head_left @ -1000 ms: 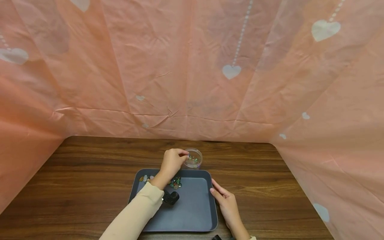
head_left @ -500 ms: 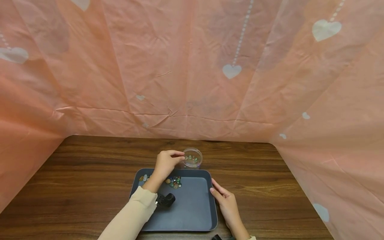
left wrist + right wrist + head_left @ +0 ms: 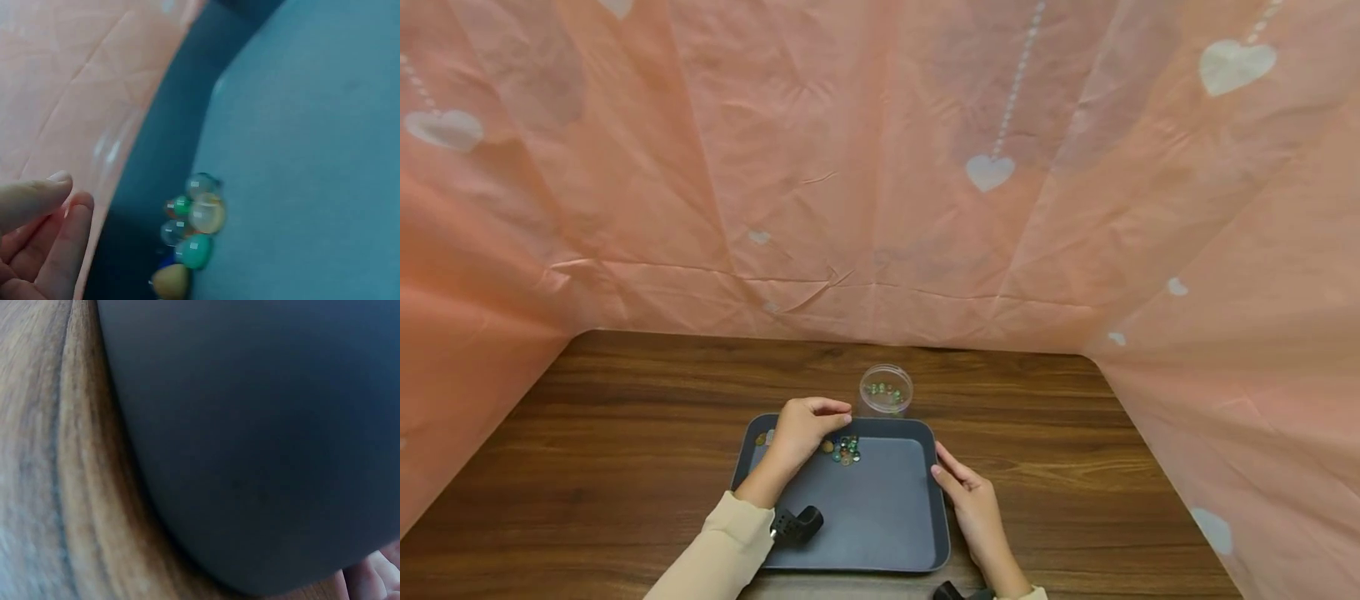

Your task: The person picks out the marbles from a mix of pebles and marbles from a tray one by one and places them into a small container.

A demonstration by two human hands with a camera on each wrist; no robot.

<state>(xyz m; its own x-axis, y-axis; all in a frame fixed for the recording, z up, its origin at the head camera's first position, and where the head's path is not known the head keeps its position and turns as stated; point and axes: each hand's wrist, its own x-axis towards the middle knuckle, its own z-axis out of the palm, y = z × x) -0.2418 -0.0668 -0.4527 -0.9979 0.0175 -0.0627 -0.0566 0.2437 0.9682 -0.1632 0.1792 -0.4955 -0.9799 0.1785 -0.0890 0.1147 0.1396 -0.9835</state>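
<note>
My left hand point(image 3: 801, 429) hovers above the back left part of a dark grey tray point(image 3: 880, 508). In the left wrist view its thumb and fingers point(image 3: 62, 244) stand slightly apart, with nothing seen between them. Close by in the tray lies a small cluster of shiny glass beads point(image 3: 203, 215), clear, green and amber. More stones point(image 3: 761, 439) show at the tray's back left corner, partly hidden by the hand. My right hand point(image 3: 977, 508) holds the tray's right side, thumb at the rim; its fingertips point(image 3: 369, 581) show past the tray's outer wall.
Just behind the tray stands a round clear container point(image 3: 886, 390) with several green and other small beads in it. The tray rests on a brown wooden table point(image 3: 1075, 467). A pink curtain point(image 3: 865, 183) with pale hearts hangs around the back and sides.
My left hand has moved from the clear container's rim back and left, over the tray. My right hand stays at the tray's side. The head view has shifted slightly.
</note>
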